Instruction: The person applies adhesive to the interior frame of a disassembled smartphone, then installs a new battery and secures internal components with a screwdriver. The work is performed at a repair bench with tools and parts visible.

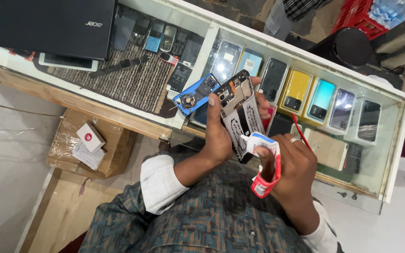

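Two hands meet over the near edge of the glass desk (305, 49): the left hand (217, 136) is clamped on an opened phone (240, 115), its black insides up, and the right hand (292, 166) squeezes a soft white-and-red glue tube (266, 164), nozzle touching the phone. Just beside, a blue phone back (194, 96) lies on the glass. Left below, a small white box (90, 137) sits on a taped cardboard carton (113, 154), with bare floor around.

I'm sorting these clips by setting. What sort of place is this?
Probably a phone repair shop: a glass counter displays rows of phones, and the left hand holds an opened phone while the right hand squeezes a glue tube.
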Tool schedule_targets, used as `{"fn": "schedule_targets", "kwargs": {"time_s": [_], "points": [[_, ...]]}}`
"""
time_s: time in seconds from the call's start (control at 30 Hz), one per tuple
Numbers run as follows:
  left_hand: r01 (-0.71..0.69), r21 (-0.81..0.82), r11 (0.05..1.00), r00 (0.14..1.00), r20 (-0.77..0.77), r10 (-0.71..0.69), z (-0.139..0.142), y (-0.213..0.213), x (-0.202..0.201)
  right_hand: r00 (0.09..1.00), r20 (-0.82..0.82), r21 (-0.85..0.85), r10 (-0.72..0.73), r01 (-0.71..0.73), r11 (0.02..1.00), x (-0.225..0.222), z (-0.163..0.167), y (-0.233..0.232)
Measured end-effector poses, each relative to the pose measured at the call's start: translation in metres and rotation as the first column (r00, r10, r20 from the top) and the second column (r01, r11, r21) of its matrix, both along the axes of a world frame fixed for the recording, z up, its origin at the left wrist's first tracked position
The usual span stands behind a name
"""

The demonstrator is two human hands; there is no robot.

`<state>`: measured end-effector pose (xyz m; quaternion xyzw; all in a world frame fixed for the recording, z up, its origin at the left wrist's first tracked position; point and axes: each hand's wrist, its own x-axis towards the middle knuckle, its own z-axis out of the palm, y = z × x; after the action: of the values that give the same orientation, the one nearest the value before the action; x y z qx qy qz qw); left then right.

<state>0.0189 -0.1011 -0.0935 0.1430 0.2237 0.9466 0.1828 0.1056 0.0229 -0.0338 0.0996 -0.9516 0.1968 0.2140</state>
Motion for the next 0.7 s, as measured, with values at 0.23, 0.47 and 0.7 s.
{"fn": "schedule_targets", "kwargs": {"time_s": [0.23,0.47,0.7], "points": [[0.072,0.111,0.991,0.997,0.016,-0.074,0.0,0.002,0.0,0.994,-0.111,-0.171,-0.001,-0.018,0.985,-0.001,-0.023,0.008],[0.052,0.047,0.998,0.998,-0.022,-0.051,0.004,0.002,-0.002,0.984,-0.178,-0.23,-0.006,-0.036,0.973,0.003,-0.031,0.012],[0.073,0.034,0.997,0.997,-0.037,-0.071,0.008,0.004,-0.005,0.979,-0.202,-0.155,-0.02,-0.012,0.988,0.006,-0.026,0.01]]}}
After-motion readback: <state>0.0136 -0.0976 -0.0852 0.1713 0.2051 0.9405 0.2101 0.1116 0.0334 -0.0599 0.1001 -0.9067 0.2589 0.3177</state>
